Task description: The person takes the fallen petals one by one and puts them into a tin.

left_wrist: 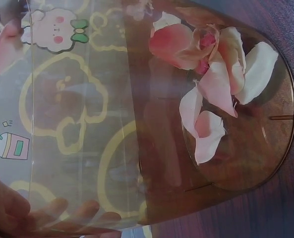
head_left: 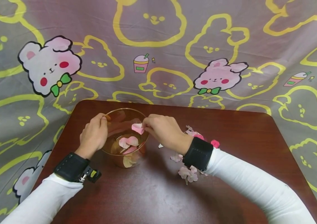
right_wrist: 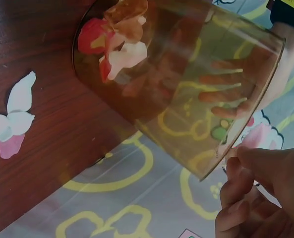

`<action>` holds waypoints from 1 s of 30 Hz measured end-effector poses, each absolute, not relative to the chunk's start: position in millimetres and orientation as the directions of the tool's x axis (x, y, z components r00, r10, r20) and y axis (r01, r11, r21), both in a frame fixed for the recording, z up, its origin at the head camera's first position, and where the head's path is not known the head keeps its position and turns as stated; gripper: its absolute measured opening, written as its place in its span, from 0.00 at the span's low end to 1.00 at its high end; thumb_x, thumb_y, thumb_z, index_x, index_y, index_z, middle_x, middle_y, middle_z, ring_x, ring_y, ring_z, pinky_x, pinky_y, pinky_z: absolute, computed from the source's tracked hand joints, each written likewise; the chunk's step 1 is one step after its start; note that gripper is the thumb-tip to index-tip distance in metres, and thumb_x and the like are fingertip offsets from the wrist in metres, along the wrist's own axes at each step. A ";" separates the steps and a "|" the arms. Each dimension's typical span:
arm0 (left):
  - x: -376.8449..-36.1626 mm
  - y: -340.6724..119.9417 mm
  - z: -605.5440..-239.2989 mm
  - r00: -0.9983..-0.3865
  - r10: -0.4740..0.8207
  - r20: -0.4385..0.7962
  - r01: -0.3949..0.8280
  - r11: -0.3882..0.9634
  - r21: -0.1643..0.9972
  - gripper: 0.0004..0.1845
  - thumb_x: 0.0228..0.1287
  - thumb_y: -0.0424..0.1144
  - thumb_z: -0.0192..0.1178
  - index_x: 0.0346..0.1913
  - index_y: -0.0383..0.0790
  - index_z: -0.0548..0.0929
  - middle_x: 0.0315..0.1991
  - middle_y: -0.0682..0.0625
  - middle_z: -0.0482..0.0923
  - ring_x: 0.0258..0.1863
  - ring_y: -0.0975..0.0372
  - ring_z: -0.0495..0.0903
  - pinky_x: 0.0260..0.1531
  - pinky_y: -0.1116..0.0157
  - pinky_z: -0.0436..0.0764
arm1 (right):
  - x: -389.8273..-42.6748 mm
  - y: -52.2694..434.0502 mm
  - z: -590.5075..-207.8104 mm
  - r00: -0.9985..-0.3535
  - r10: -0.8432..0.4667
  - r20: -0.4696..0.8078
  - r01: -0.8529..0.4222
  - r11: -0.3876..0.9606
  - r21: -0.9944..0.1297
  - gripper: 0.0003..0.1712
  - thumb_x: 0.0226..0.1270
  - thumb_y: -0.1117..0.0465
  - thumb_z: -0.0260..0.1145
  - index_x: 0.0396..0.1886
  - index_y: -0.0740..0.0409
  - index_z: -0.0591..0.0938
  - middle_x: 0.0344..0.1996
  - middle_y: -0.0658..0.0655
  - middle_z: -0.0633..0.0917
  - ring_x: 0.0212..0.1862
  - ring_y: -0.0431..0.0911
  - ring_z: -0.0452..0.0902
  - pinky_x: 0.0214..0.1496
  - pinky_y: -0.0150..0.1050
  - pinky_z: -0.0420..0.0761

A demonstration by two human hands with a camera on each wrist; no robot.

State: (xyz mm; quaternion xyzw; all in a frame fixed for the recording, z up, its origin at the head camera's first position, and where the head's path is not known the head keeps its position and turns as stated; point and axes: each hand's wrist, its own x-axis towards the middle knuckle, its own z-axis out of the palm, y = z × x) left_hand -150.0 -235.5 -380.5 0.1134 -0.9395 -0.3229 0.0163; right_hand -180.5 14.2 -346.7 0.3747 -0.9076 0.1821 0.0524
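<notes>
1. Where the hands meet stands a cup (head_left: 125, 140) — amber, clear — on the table (head_left: 231, 140), petals in its bottom.
2. Left hand (head_left: 93, 135): fingers curled round the cup's wall, gripping it.
3. Right hand (head_left: 162, 130): pinches a pink petal (head_left: 137, 128) over the cup's rim.
4. Loose petals (head_left: 187, 172) — lying under and just beside the right wrist.
</notes>
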 end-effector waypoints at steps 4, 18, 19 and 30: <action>-150.0 -234.8 -380.4 -0.973 -0.225 -0.043 -0.204 0.766 0.609 0.28 0.82 0.51 0.28 0.63 0.43 0.76 0.59 0.37 0.80 0.57 0.35 0.78 0.46 0.37 0.72 | -177.0 12.9 -349.8 -0.702 -0.680 0.212 -0.711 0.650 -0.270 0.03 0.68 0.59 0.70 0.40 0.47 0.88 0.34 0.45 0.86 0.35 0.40 0.83 0.36 0.40 0.81; -149.1 -234.6 -379.7 -0.974 -0.223 -0.036 -0.199 0.772 0.604 0.27 0.82 0.49 0.28 0.62 0.42 0.75 0.57 0.39 0.82 0.55 0.37 0.80 0.44 0.40 0.73 | -172.3 12.7 -354.0 -0.707 -0.674 0.215 -0.706 0.654 -0.270 0.10 0.69 0.58 0.69 0.48 0.49 0.87 0.40 0.47 0.87 0.39 0.43 0.86 0.36 0.43 0.83; -149.1 -234.6 -379.6 -0.974 -0.224 -0.035 -0.200 0.772 0.603 0.27 0.82 0.49 0.28 0.62 0.42 0.75 0.57 0.39 0.82 0.55 0.37 0.80 0.44 0.40 0.73 | -172.1 12.9 -353.6 -0.707 -0.673 0.218 -0.706 0.654 -0.271 0.09 0.69 0.57 0.69 0.47 0.49 0.87 0.39 0.47 0.87 0.38 0.42 0.86 0.36 0.43 0.83; -149.4 -233.8 -378.4 -0.973 -0.227 -0.038 -0.204 0.774 0.599 0.27 0.82 0.49 0.28 0.62 0.41 0.76 0.58 0.38 0.81 0.55 0.36 0.79 0.43 0.40 0.74 | -178.5 20.9 -353.2 -0.721 -0.638 0.270 -0.693 0.659 -0.294 0.10 0.69 0.51 0.69 0.44 0.49 0.87 0.37 0.47 0.87 0.34 0.40 0.81 0.33 0.40 0.79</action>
